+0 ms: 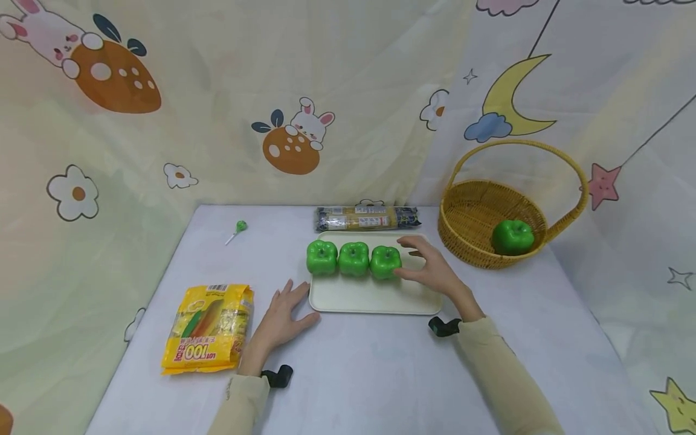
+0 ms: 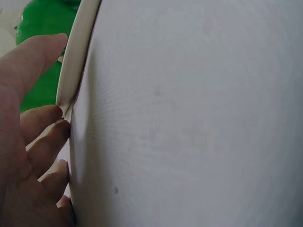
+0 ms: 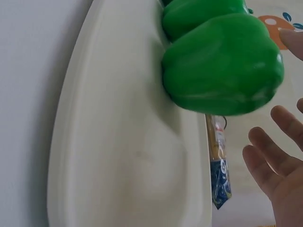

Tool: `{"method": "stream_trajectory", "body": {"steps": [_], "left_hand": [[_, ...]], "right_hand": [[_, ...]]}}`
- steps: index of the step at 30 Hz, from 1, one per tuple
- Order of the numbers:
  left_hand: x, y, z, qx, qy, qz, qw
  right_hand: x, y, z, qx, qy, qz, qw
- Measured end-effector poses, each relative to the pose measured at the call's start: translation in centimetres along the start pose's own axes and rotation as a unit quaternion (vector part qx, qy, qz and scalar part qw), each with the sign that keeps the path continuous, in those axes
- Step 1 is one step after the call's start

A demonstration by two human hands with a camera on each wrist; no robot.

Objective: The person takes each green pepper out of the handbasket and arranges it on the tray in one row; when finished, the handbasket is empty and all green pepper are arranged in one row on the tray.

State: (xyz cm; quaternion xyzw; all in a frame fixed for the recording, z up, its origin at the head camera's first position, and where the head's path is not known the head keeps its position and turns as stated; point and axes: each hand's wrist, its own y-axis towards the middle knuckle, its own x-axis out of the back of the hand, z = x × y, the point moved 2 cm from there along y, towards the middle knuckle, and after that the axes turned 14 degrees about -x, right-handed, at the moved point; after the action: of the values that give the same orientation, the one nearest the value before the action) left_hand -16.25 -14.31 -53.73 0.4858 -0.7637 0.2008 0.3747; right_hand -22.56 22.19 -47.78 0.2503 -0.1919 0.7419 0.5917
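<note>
Three green bell peppers stand in a row on a cream tray [image 1: 375, 297]: a left one [image 1: 322, 258], a middle one [image 1: 354, 260] and a right one [image 1: 385, 263]. My right hand [image 1: 432, 270] is beside the right pepper, fingers and thumb spread around its right side. In the right wrist view a gap shows between those fingers and the nearest pepper [image 3: 222, 66]. At the tray's left edge, my left hand [image 1: 280, 320] rests low with its fingers extended. Its fingertips touch the tray rim [image 2: 75, 56] in the left wrist view.
A wicker basket [image 1: 462, 241] with a tall handle holds another green bell pepper [image 1: 512, 237] at the back right. Behind the tray lies a long clear packet [image 1: 367, 218]. To the left are a yellow snack bag [image 1: 209, 329] and a green lollipop [image 1: 240, 226]. Printed cloth walls surround the table.
</note>
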Motion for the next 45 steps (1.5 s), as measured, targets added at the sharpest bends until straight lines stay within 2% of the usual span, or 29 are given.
{"method": "stream_trajectory", "body": {"steps": [11,17,26,32,40,45], "left_hand": [[0.1,-0.1,0.0,0.009,-0.003,0.012,0.9999],[0.2,-0.2,0.1,0.003,-0.005,0.012,0.9999],[0.2,-0.1,0.0,0.005,-0.006,0.009,0.9999],[0.2,-0.1,0.1,0.009,-0.005,0.013,0.9999],[0.2,-0.1,0.1,0.011,-0.008,0.018,0.9997],[0.2,-0.1,0.1,0.012,-0.008,0.017,0.9998]], "right_hand": [[3.1,-1.6,-1.5,-0.049,0.018,-0.027,0.9983],[4.7,-2.5,-2.4,-0.057,0.005,-0.056,0.9968],[7.1,-4.1,-3.6,-0.095,-0.008,-0.096,0.9908],[8.9,-5.0,-4.4,-0.088,-0.028,-0.138,0.9861],[11.6,-5.8,-5.8,-0.084,-0.013,-0.184,0.9793],[13.0,-6.2,-6.2,-0.1,-0.001,-0.207,0.9733]]}}
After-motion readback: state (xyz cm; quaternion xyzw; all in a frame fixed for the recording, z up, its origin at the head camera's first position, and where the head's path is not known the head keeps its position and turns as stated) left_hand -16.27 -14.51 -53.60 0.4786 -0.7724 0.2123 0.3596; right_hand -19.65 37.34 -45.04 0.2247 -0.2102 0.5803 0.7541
